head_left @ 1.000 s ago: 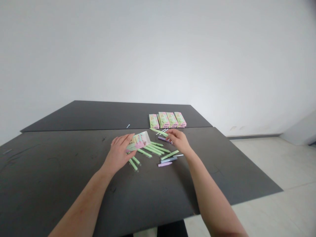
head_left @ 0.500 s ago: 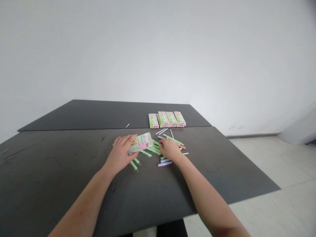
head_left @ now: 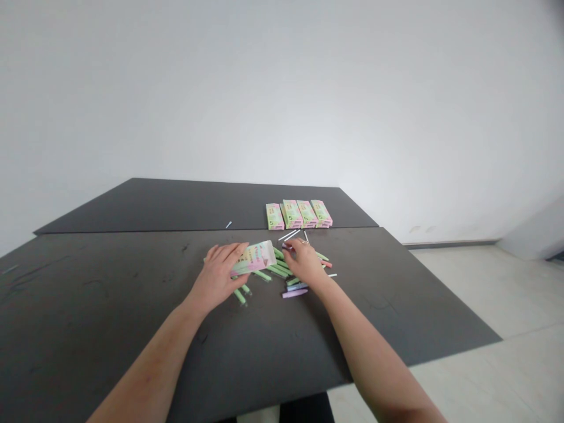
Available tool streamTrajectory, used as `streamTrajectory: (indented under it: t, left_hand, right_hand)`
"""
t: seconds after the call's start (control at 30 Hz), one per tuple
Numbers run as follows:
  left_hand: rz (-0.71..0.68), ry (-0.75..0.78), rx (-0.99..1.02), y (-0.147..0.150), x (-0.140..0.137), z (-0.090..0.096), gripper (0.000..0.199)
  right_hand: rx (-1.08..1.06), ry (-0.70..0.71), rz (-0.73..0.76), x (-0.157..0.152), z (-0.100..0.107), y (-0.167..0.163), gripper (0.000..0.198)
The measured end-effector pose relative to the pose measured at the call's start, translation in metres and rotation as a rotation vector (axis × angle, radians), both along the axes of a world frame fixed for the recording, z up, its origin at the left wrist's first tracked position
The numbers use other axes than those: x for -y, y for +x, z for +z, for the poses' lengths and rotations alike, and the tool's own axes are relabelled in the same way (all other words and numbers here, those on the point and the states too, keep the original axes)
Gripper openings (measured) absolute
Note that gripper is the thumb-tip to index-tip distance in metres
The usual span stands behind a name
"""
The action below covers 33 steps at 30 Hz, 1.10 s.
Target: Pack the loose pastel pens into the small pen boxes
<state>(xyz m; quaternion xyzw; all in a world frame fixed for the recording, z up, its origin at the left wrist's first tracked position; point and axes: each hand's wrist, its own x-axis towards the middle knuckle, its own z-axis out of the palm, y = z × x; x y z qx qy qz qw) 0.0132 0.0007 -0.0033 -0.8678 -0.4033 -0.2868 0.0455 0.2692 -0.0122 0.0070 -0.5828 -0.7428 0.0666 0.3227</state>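
My left hand (head_left: 221, 271) is closed around a pink and green carton (head_left: 254, 258), tilted above the table, with its right end facing the pens. Under and beside the carton lie several light green pens (head_left: 278, 270). My right hand (head_left: 306, 262) reaches over the pile with thumb and fingers curled together. A purple pen end shows beside its fingertips, but what they grip is hidden. Just below that hand rest a blue pen (head_left: 296, 287) and a lilac pen (head_left: 295, 294). A red pen (head_left: 326, 264) pokes out on its right.
Several matching cartons (head_left: 292, 214) stand in a row on the rear table section. Thin white sticks (head_left: 288, 235) lie in front of them. A small pale piece (head_left: 228, 224) sits farther left. The dark table (head_left: 247, 364) ends at the right above a pale floor.
My right hand has shifted slightly up and away over the pile, near the purple pen. My left hand and the carton have moved a little to the right.
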Motion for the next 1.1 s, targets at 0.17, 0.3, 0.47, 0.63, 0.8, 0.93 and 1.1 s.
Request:
streamTrajectory:
  t: [0.17, 0.3, 0.47, 0.63, 0.8, 0.93, 1.1]
  left_hand:
    - [0.001, -0.022, -0.007, 0.000, 0.000, -0.002, 0.058]
    - [-0.004, -0.031, -0.015, -0.001, 0.000, -0.002, 0.058]
    - [-0.015, -0.024, -0.024, 0.000, 0.000, -0.001, 0.057]
    - [-0.023, -0.031, -0.031, 0.003, 0.002, 0.000, 0.056]
    - [-0.049, -0.030, -0.013, 0.005, 0.004, 0.002, 0.056]
    - [-0.051, -0.022, -0.020, 0.005, 0.004, 0.001, 0.056]
    - [-0.053, -0.016, -0.016, 0.005, 0.003, 0.001, 0.056]
  right_hand:
    - [-0.264, 0.162, 0.359, 0.015, 0.016, -0.005, 0.050]
    - [-0.176, 0.146, 0.494, 0.020, 0.018, -0.011, 0.057]
    - [-0.127, 0.132, 0.462, 0.015, 0.009, -0.013, 0.053]
    - [-0.120, 0.135, 0.441, 0.010, 0.001, -0.014, 0.045]
    - [-0.121, 0.128, 0.433, 0.008, -0.001, -0.014, 0.042]
    - [-0.120, 0.134, 0.444, 0.007, -0.002, -0.014, 0.042]
    - [-0.134, 0.134, 0.447, 0.009, -0.001, -0.016, 0.044]
